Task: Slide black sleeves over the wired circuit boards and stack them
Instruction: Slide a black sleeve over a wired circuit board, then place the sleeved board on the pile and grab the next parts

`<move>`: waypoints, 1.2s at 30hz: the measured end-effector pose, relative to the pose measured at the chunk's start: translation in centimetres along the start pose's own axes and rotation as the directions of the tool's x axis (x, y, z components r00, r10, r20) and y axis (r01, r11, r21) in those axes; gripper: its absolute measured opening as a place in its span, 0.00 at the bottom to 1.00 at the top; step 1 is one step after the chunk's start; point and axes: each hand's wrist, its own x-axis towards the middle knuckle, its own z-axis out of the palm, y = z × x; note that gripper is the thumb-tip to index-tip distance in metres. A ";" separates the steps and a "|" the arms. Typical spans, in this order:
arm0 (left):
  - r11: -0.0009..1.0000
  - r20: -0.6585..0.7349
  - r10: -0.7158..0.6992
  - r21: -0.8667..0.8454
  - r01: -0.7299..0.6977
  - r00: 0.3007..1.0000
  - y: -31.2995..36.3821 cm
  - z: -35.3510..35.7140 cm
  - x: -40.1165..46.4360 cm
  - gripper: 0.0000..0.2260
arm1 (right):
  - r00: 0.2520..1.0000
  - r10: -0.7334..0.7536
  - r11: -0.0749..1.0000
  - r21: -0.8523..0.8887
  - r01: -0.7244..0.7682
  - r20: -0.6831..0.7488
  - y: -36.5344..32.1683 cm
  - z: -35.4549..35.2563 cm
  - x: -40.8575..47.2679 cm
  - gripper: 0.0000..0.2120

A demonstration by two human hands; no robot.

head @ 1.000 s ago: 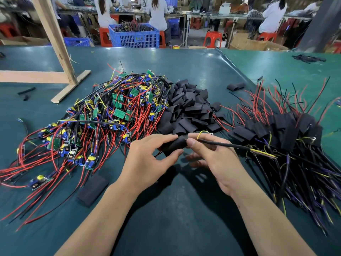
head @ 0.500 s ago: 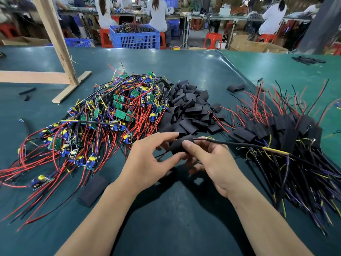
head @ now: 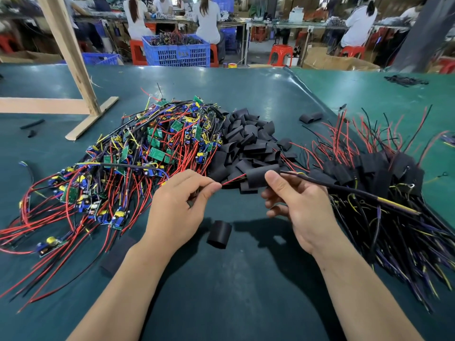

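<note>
A big heap of bare circuit boards (head: 138,153) with red wires lay to the left of the pile of black sleeves (head: 248,141). The left hand (head: 177,205), just in front of that pile, pinched a red wire (head: 232,179) between thumb and finger. The wire ran into one black sleeve (head: 262,177), which the right hand (head: 300,205) held with thumb and fingers. A loose sleeve (head: 219,234) lay on the green table (head: 246,291) between the wrists. The finished stack (head: 384,168) sat right of the pile. No writing could be read
</note>
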 end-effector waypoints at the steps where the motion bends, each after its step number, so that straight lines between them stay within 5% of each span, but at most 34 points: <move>1: 1.000 -0.002 0.021 0.023 -0.021 1.000 0.0 0.1 0.0 0.09 | 1.000 -0.007 1.000 0.015 0.007 -0.023 -0.2 -0.2 0.0 0.11; 9: 0.979 0.035 0.177 0.093 -0.180 0.984 -0.2 0.6 -0.1 0.05 | 1.000 0.009 0.998 -0.059 -0.010 -0.025 -0.2 0.1 -0.3 0.10; 17: 0.999 -0.007 -0.019 -0.045 0.019 1.000 0.3 0.2 -0.2 0.13 | 0.989 -0.144 0.988 -0.060 0.142 -0.040 -0.8 -0.6 -0.2 0.11; 22: 0.993 -0.176 -0.108 -0.059 0.099 0.979 0.1 -0.1 -0.1 0.06 | 0.884 -0.227 0.955 0.085 0.284 -0.408 -1.6 -1.9 0.7 0.09; 26: 0.991 -0.123 -0.114 -0.081 0.104 0.986 0.0 0.2 -0.3 0.07 | 0.817 -0.112 0.875 0.333 0.350 -0.566 -2.1 -3.2 1.1 0.07; 31: 0.990 -0.077 -0.121 -0.083 0.115 0.990 0.0 0.3 -0.4 0.07 | 0.859 0.096 0.871 0.461 0.172 -0.502 -1.9 -3.9 1.1 0.18; 36: 0.992 0.070 -0.117 -0.049 0.120 0.991 0.6 0.1 -0.5 0.07 | 0.901 0.089 0.955 0.293 0.044 -0.424 -1.7 -3.1 0.9 0.18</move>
